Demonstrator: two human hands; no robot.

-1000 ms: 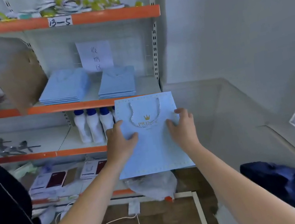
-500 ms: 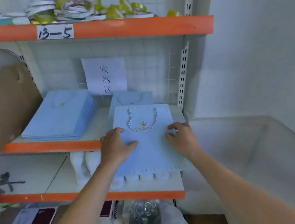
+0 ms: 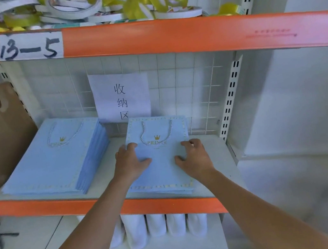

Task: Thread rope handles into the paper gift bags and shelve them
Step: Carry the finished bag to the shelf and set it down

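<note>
Gripping gift bag (image 3: pixel 163 163) edges, both hands, left (image 3: pixel 130 162), right (image 3: pixel 194 158)

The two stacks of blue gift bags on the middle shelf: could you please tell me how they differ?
The left stack is plainly taller, many bags deep; the right stack is thin. The left stack lies untouched and skewed; the left hand and right hand hold the right stack's top bag. Both show rope handles and a gold crown logo, lying flat.
</note>
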